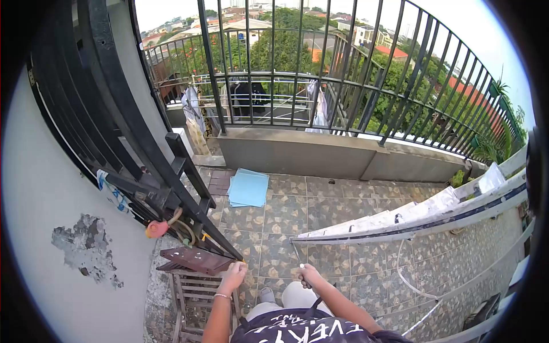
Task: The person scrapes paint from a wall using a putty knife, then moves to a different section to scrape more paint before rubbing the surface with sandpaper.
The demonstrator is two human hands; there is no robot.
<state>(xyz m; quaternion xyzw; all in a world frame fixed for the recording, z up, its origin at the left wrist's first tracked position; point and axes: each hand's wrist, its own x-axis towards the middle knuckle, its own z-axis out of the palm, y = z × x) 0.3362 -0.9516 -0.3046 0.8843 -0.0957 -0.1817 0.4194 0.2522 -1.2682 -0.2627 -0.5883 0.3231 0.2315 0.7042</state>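
My left hand (233, 278), with a bracelet at the wrist, is closed at the lower corner of the black metal gate (214, 235). A small yellow bit shows at its fingertips; I cannot tell what the fingers hold. In front of my body, my right hand (310, 276) is closed around a thin dark rod (295, 251) that points up and forward. The rod's far tip overlaps the near end of a white-splashed ladder (366, 231) in this view. Below my left hand is a worn wooden chair (197, 291) with a reddish-brown board (197, 259) on top.
Light blue sheets (248, 187) lie on the patterned tile floor (337, 200). The ladder slants across the right side. A pink object (156, 229) hangs on the gate. Ahead, a low wall (291, 153) carries black railings, with a laundry rack (274, 103) behind them.
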